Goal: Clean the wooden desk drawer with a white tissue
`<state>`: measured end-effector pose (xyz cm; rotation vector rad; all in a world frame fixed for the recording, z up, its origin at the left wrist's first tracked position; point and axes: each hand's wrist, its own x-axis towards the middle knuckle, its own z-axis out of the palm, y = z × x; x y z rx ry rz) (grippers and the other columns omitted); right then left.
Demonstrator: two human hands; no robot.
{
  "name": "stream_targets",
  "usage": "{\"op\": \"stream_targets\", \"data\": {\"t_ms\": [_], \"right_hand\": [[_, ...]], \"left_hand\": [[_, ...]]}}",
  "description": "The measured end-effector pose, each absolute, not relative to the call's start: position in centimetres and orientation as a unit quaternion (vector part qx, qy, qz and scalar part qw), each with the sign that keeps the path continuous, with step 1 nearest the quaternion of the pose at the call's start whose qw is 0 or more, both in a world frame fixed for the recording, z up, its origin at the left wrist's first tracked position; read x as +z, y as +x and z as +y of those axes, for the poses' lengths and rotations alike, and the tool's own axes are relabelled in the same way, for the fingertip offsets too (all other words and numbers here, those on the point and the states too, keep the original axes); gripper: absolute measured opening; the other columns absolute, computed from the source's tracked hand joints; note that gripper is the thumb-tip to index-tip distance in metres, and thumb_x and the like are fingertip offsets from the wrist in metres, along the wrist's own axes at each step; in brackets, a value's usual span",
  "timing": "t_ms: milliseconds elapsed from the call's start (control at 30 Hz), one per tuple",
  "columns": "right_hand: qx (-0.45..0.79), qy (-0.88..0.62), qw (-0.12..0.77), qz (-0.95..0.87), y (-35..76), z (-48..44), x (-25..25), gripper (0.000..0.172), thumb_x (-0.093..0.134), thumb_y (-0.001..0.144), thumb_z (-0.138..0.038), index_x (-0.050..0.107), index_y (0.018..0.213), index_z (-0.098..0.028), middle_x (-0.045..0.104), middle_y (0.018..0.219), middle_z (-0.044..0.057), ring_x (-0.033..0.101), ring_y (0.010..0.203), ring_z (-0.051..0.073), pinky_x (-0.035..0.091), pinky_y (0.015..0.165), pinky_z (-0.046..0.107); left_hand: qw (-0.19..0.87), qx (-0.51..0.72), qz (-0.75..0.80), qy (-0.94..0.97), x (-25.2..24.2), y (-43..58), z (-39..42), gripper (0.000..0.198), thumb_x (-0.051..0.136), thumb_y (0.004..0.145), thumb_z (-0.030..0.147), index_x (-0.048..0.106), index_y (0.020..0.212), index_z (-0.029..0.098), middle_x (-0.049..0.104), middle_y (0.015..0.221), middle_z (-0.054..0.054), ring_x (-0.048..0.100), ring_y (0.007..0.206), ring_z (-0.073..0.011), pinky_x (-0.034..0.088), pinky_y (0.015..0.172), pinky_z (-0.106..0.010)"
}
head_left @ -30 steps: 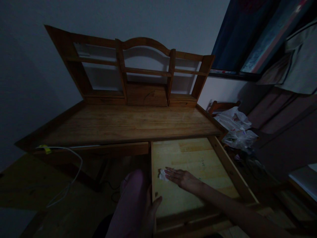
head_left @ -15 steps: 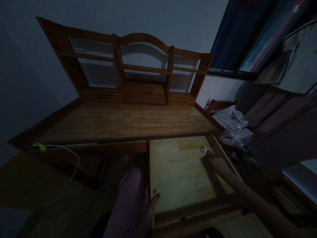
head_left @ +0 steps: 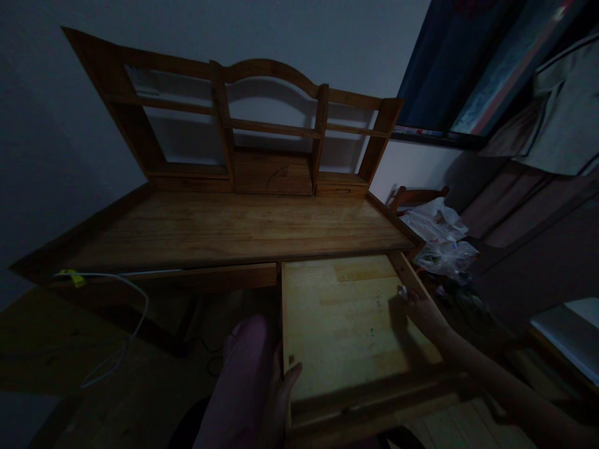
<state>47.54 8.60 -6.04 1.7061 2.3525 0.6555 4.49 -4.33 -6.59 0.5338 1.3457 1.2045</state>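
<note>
Toward the right side of the pale, rectangular wooden drawer [head_left: 327,337] has moved the crumpled white wad [head_left: 402,291], pinched in the right hand's [head_left: 422,313] fingers; the left hand [head_left: 282,390] clasps the drawer's left side, seemingly steadying it.

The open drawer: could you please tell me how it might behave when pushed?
The drawer would probably stay stiff, as its walls and base look wooden. It seems fairly heavy, being broad. It might slide inward, since it juts from the desk.
</note>
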Motion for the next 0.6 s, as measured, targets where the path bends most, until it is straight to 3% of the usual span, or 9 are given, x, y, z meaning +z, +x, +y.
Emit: {"op": "stream_targets", "data": {"t_ms": [100,167,267,333,600], "right_hand": [[0.224,0.557,0.094,0.795,47.6,8.1,-5.1,0.045,0.052,0.071,0.0,0.075,0.109,-0.007,0.072,0.115,0.026,0.073,0.097,0.031,0.062,0.08,0.041],[0.235,0.541,0.086,0.803,48.1,8.5,-3.7,0.042,0.051,0.075,0.001,0.074,0.11,-0.007,0.07,0.122,0.025,0.07,0.11,0.03,0.059,0.09,0.041],[0.267,0.496,0.024,0.826,49.5,9.8,-1.1,0.047,0.047,0.084,-0.004,0.066,0.128,-0.007,0.056,0.145,0.021,0.049,0.14,0.028,0.046,0.111,0.045],[0.27,0.463,-0.002,0.844,50.4,10.7,-0.3,0.052,0.047,0.085,-0.005,0.061,0.135,-0.007,0.052,0.15,0.02,0.041,0.145,0.028,0.039,0.117,0.047],[0.204,0.54,0.056,0.815,50.8,10.5,-3.6,0.051,0.046,0.079,0.0,0.069,0.123,-0.008,0.068,0.131,0.019,0.061,0.125,0.027,0.047,0.109,0.043]], "left_hand": [[0.59,0.519,0.58,0.215,-6.4,4.6,-4.3,0.063,0.081,0.074,0.032,0.059,0.133,0.029,0.067,0.135,-0.007,0.055,0.136,-0.0328,0.042,0.117,-0.04],[0.589,0.521,0.581,0.21,-6.6,4.6,-4.2,0.065,0.082,0.073,0.031,0.059,0.133,0.03,0.066,0.136,-0.006,0.055,0.136,-0.0325,0.041,0.117,-0.04],[0.594,0.521,0.576,0.211,-7.0,4.3,-4.2,0.067,0.083,0.072,0.031,0.058,0.134,0.029,0.064,0.139,-0.008,0.055,0.135,-0.0324,0.043,0.116,-0.039],[0.597,0.517,0.574,0.218,-7.3,4.1,-4.2,0.069,0.083,0.072,0.033,0.058,0.136,0.028,0.065,0.138,-0.009,0.056,0.134,-0.0327,0.044,0.115,-0.04],[0.569,0.506,0.605,0.233,-6.9,4.7,-4.2,0.062,0.078,0.081,0.035,0.056,0.139,0.025,0.064,0.138,-0.012,0.055,0.134,-0.0322,0.041,0.117,-0.05]]}}
